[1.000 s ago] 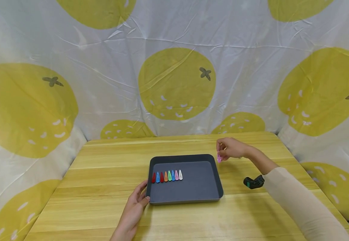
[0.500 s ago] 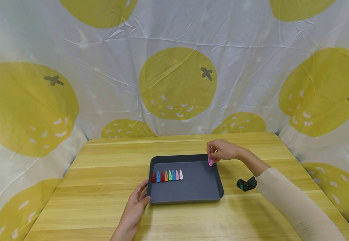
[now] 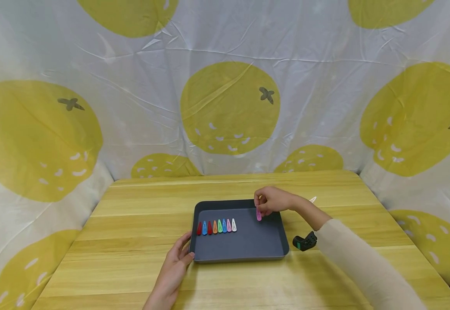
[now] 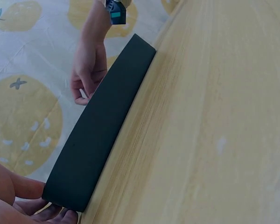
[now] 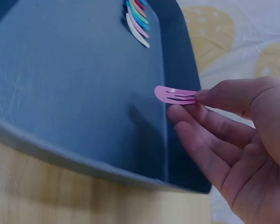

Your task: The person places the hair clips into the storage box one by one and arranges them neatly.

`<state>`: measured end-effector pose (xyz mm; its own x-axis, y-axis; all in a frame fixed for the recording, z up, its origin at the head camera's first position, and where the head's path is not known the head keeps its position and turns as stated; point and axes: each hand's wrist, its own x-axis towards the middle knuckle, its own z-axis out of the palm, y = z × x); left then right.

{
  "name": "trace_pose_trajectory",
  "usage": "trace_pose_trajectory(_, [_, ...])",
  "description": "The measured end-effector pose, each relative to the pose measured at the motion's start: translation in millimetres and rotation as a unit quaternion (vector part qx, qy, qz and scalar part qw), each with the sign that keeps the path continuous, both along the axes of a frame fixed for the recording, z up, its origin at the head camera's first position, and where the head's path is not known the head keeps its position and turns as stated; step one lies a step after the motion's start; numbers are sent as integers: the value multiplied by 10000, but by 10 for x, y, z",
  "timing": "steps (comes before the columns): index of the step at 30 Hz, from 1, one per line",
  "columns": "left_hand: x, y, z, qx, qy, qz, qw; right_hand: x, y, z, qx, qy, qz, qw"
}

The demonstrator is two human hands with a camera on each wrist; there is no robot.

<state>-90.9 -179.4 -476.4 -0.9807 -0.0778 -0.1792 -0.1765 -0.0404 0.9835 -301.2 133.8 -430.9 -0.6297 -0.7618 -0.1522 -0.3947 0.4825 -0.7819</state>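
Observation:
A dark grey baking tray [image 3: 248, 245] lies on the wooden table. My left hand [image 3: 175, 263] grips its left side near the front corner; the left wrist view shows thumb and fingers at the corner of the tray wall [image 4: 98, 126]. Between thumb and fingertips, my right hand [image 3: 273, 200] pinches a pink snap hair clip [image 5: 176, 94] by one end, over the right back part of the tray. Inside at the left, several hair clips stand side by side in a row, from a red clip [image 3: 199, 228] through orange and green to a white clip [image 3: 234, 225].
Past the right wrist, a white clip [image 3: 312, 199] lies on the table [image 3: 139, 215], partly hidden by the arm. A black wrist device [image 3: 304, 242] shows beside the right sleeve [image 3: 360, 258]. A lemon-print curtain [image 3: 132, 107] stands behind the table.
My right hand has moved left with the pink hair clip, from beyond the tray's right edge to over its inside. The left hand stays on the tray.

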Motion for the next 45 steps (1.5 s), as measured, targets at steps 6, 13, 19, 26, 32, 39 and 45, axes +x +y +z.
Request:
trace_pose_trajectory(6, [2, 4, 3, 24, 9, 6, 10000, -13, -101, -104, 24, -12, 110, 9999])
trace_pose_trajectory(13, [3, -2, 4, 12, 10, -2, 10000, -16, -212, -158, 95, -86, 341, 9993])
trace_pose_trajectory(19, [6, -8, 8, -8, -26, 4, 10000, -10, -351, -186, 246, 119, 484, 9985])
trace_pose_trajectory(26, [1, -12, 13, -39, -74, 35, 10000, -6, -493, -202, 655, 700, 681, 9931])
trace_pose_trajectory(32, [-5, -11, 24, -20, -115, 20, 9999, -3, -578, -204, 902, 1045, 768, 9874])
trace_pose_trajectory(39, [1, -5, 32, -2, -108, -4, 9999, 17, -637, -192, 1047, 1193, 759, 9844])
trace_pose_trajectory(45, [-1, -4, 30, -62, -98, 25, 9999, 26, -642, -190, 1069, 1178, 746, 9844])
